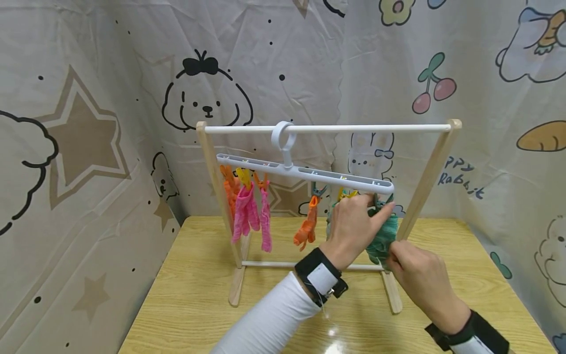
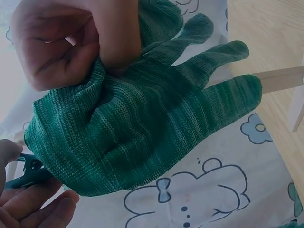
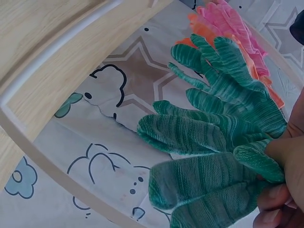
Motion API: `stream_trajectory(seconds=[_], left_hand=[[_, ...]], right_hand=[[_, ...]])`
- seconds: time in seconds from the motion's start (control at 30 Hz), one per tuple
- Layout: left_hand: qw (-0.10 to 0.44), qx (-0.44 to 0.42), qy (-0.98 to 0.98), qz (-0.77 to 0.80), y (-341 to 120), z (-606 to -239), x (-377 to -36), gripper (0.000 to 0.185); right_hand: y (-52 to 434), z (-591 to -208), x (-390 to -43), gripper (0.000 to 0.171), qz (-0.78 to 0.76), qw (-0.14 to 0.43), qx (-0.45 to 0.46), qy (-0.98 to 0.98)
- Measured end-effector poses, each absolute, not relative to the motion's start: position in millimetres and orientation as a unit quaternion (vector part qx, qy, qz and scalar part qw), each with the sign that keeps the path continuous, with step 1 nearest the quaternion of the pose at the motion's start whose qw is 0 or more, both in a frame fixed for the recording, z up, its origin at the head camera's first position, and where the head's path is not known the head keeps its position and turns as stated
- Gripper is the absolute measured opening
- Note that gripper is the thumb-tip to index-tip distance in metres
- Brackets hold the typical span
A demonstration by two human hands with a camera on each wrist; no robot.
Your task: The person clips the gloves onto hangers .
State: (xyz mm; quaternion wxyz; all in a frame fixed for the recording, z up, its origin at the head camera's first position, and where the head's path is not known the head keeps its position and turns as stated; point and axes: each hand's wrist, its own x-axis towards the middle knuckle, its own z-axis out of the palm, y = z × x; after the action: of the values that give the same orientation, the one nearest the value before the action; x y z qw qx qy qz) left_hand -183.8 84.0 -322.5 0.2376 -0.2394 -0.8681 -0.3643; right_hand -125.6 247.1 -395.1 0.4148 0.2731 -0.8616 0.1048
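Observation:
A green striped knitted glove (image 2: 142, 123) hangs by the right end of a white clip hanger (image 1: 345, 181). My left hand (image 1: 355, 223) is just under that end and pinches a dark green clip (image 2: 31, 173) at the glove's cuff edge. My right hand (image 1: 420, 275) grips the cuff from the other side, its fingers curled into the fabric; in the right wrist view the fingers (image 3: 275, 209) show at the lower right. Behind it in that view, a second green glove (image 3: 228, 80) hangs, mostly hidden by my left hand in the head view.
The hanger hooks over the top rod (image 1: 371, 128) of a wooden stand (image 1: 424, 187) on a wood-grain table (image 1: 185, 295). Pink gloves (image 1: 245, 211) and an orange glove (image 1: 232, 189) hang at its left, another orange glove (image 1: 308, 223) mid-hanger. A patterned cloth (image 1: 283, 59) stands behind.

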Motion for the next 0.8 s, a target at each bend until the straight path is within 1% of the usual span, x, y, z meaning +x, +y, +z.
stream_trajectory(seconds=[0.1,0.3,0.6,0.8], left_hand=[[0.235,-0.24,-0.867,-0.368,83.7,-322.9,-184.0,0.033],[0.236,-0.24,-0.866,-0.37,82.3,-321.4,-185.2,0.032],[0.228,-0.246,-0.864,-0.376,81.2,-322.5,-187.7,0.03],[0.224,-0.25,-0.862,-0.379,80.7,-322.4,-187.1,0.026]], right_hand=[[247.1,-396.7,-125.5,0.009,0.102,0.416,0.27,-0.862],[247.0,-400.9,-127.0,0.023,0.096,0.423,0.268,-0.86],[249.9,-407.6,-127.3,0.014,0.095,0.415,0.265,-0.865],[250.0,-407.3,-126.7,0.015,0.099,0.417,0.261,-0.865]])
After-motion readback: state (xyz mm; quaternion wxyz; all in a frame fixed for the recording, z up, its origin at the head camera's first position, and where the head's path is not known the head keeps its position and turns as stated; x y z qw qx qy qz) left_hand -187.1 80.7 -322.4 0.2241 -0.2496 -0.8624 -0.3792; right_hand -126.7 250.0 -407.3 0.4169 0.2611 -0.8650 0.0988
